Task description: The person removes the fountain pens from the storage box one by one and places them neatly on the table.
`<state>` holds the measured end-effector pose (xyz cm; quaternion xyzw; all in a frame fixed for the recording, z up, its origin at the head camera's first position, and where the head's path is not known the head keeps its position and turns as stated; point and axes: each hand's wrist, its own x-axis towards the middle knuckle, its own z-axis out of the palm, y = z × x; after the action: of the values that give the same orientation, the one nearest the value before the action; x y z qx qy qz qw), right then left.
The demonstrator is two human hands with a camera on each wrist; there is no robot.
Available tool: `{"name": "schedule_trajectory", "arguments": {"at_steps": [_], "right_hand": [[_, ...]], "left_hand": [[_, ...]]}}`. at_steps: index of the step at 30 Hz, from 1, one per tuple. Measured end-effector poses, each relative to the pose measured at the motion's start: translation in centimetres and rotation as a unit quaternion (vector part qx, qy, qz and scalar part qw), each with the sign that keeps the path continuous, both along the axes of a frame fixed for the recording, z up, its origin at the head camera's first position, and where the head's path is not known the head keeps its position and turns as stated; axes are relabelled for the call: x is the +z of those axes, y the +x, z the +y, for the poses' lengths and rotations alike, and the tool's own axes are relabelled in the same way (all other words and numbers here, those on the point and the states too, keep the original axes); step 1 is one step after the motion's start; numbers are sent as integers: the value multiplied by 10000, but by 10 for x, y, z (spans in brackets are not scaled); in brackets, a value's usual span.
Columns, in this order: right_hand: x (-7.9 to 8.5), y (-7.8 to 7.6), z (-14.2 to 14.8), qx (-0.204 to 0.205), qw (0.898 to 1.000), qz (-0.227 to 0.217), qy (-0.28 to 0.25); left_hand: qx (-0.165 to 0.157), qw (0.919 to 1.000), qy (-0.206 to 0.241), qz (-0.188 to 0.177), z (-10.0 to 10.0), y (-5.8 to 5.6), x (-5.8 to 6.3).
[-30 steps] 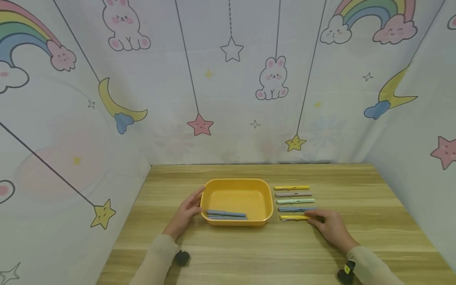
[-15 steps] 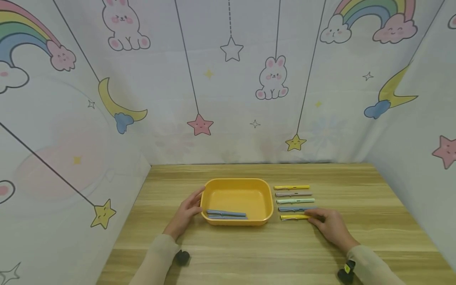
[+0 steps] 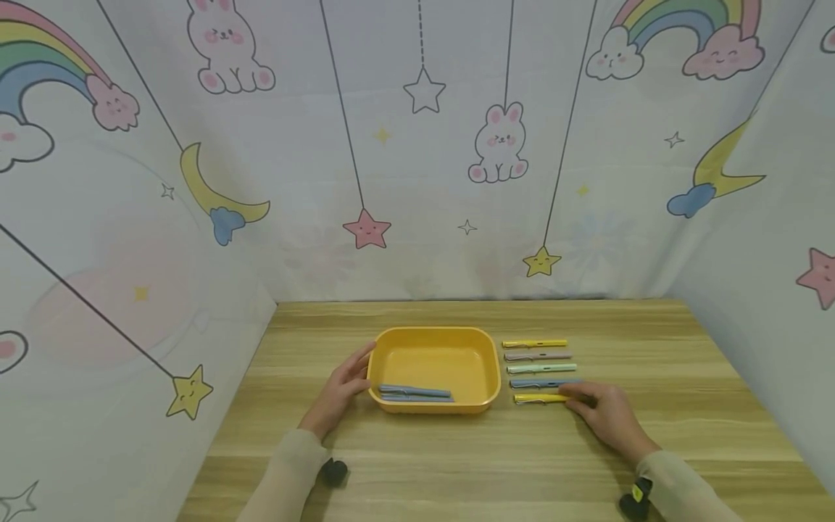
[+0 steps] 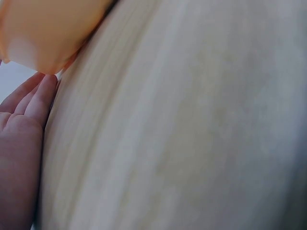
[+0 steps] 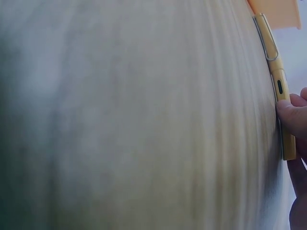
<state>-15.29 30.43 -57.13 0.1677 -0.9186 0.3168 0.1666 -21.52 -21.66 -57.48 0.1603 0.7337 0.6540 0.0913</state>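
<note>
My left hand (image 3: 341,388) rests its fairly straight fingers against the left side of a yellow tray (image 3: 435,408). In the left wrist view its fingertips touch the tray wall (image 4: 53,33). Two blue-grey pens (image 3: 414,391) lie inside along the near wall. On the table to the right, my right hand (image 3: 609,420) pinches the rear end of a yellow pen (image 3: 538,399), the nearest in a row. The right wrist view shows the thumb on the pen's barrel (image 5: 281,86), with its clip end pointing away; the other fingers are partly hidden behind it.
Behind the held pen lie a blue pen (image 3: 543,383), a pale green pen (image 3: 541,369), a greyish-pink pen (image 3: 538,356) and another yellow pen (image 3: 533,344), roughly parallel. A patterned white curtain (image 3: 424,275) closes off the back of the wooden table (image 3: 457,471).
</note>
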Motion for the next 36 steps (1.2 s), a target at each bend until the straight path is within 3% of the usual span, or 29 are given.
{"name": "schedule_trajectory", "arguments": {"at_steps": [22, 30, 36], "right_hand": [[-4, 0, 5, -72, 9999, 63, -33], [2, -1, 4, -133, 9993, 329, -90], [12, -1, -5, -232, 9990, -2, -380]], "left_hand": [[23, 10000, -56, -4, 1, 1, 1], [10, 10000, 32, 48, 1, -1, 0], [-9, 10000, 65, 16, 1, -1, 0]]}}
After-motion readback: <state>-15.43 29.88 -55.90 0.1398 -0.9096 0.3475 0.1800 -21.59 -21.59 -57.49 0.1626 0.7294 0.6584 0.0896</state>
